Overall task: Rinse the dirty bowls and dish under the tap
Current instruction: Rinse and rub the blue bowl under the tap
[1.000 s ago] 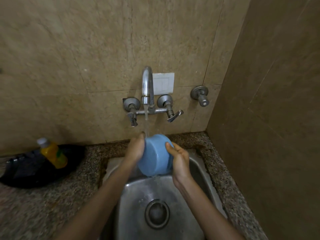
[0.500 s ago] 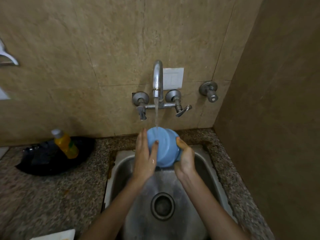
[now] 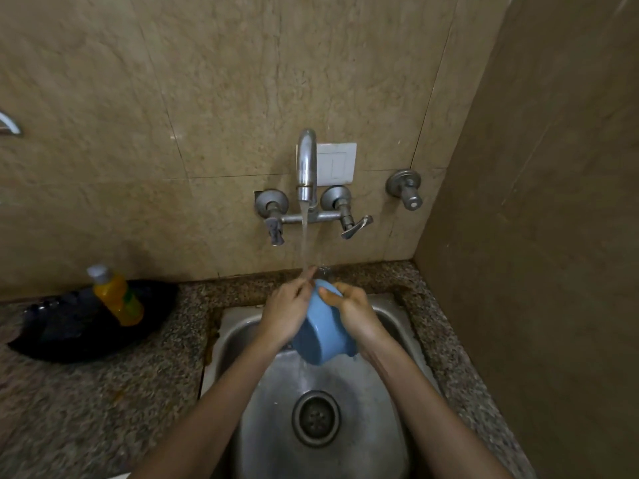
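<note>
Right hand point(image 3: 356, 312) grips the blue bowl point(image 3: 325, 335), fingers and thumb curled over its upturned base. Left hand point(image 3: 288, 305) lies against the bowl's left side, its fingers fairly straight and reaching up into the water point(image 3: 305, 236); it presses and does not clasp. The bowl is held between the two hands above the sink point(image 3: 366, 433), clear of the basin floor and under the tap point(image 3: 307, 164). It is tilted, base towards the wall and mouth down and towards the person. The tap is running, and water falls from the bowl's lower rim towards the drain point(image 3: 316, 418).

Assessment: rinsing of one bowl is in hand, outer surface under treatment. No other bowl is visible. A dark shallow item point(image 3: 62, 340) sits on the counter point(image 3: 103, 409) to the left with a yellow bottle point(image 3: 117, 299) on it; whether it is the dish cannot be told.

Next move, as judged: turn the bowl mouth-up into the stream to flush the inside. This calls for a firm right-hand hold, since wet plastic is liable to slip.
</note>
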